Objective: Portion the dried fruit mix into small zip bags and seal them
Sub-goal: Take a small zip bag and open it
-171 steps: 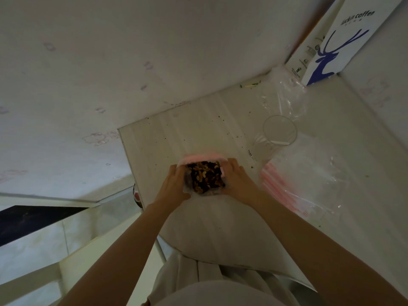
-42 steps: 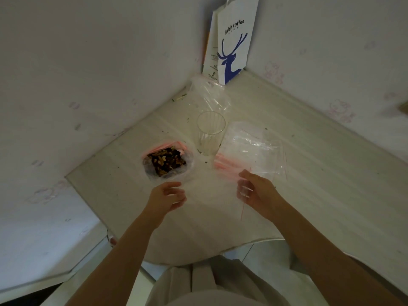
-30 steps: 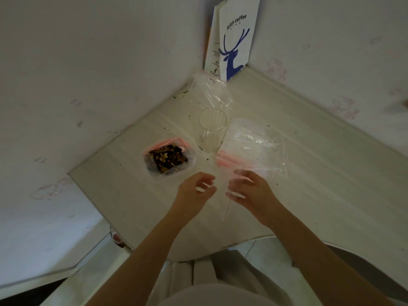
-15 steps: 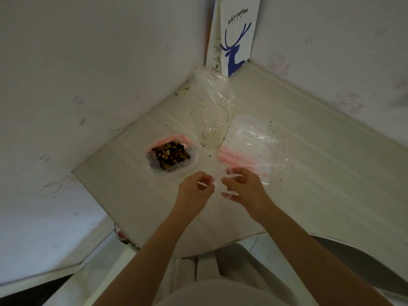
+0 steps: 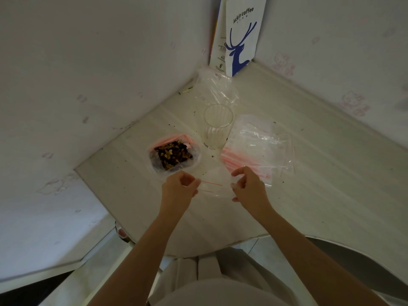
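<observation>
An empty small zip bag [image 5: 213,183] with a red zip line is stretched between my hands just above the table. My left hand [image 5: 179,189] pinches its left edge and my right hand [image 5: 246,186] pinches its right edge. Beyond my left hand lies a filled zip bag of dried fruit mix [image 5: 173,155], dark and tan pieces showing through the plastic. A stack of empty zip bags [image 5: 260,149] with red strips lies beyond my right hand.
An empty clear glass [image 5: 217,127] stands between the filled bag and the stack. A crumpled clear plastic bag [image 5: 217,89] lies behind it, and a white paper coffee bag [image 5: 239,36] stands in the wall corner. Crumbs dot the pale table [image 5: 320,184].
My right hand took one empty bag from the stack and brought it toward me. My left hand joined it, and both hands have now spread apart, pulling the bag wide between them.
</observation>
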